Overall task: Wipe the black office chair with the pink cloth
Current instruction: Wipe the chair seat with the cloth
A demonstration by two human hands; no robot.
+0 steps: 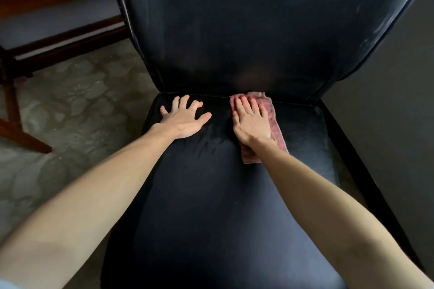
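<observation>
Forearms (105, 183) reach in over the seat (211, 206); right grip (252, 122) lies flat, fingers straight, pressing the cloth (274, 124) onto the seat's back part, fingertips at the seam under the backrest (258, 19); left grip (185, 119) is spread wide and holds nothing, palm on the seat just beside; faint streaks (209, 141) show between them. My judgement of the risk: nothing pinches the cloth, so a quick stroke could bunch it or leave it behind; a hard lean might shift the chair (234, 58) on the patterned floor (70, 101); no brand or writing is readable.
</observation>
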